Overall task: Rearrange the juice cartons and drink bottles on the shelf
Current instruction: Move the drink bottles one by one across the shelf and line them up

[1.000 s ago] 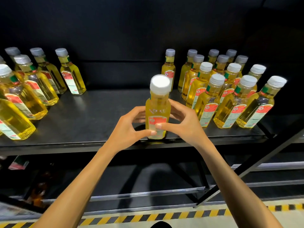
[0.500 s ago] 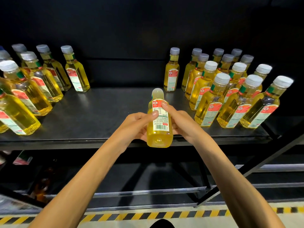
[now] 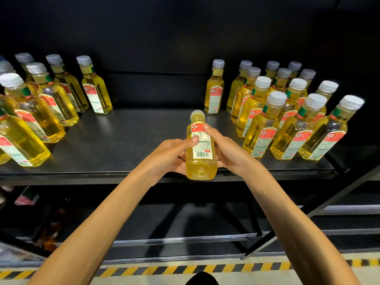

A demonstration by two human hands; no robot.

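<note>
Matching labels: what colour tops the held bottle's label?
The held bottle has a red top band; head view.

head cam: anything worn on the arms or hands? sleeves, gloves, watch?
Nothing worn that shows. The left forearm and right forearm are bare to the frame edge, with no sleeve in view. The left hand and right hand are ungloved. There is no watch, band or ring on the wrists or visible fingers. The thumbnails look unpainted.

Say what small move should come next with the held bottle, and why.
Probably tip the bottle upright: the left hand and right hand hold it tilted, cap away, above the shelf front, while the other bottles stand upright.
</note>
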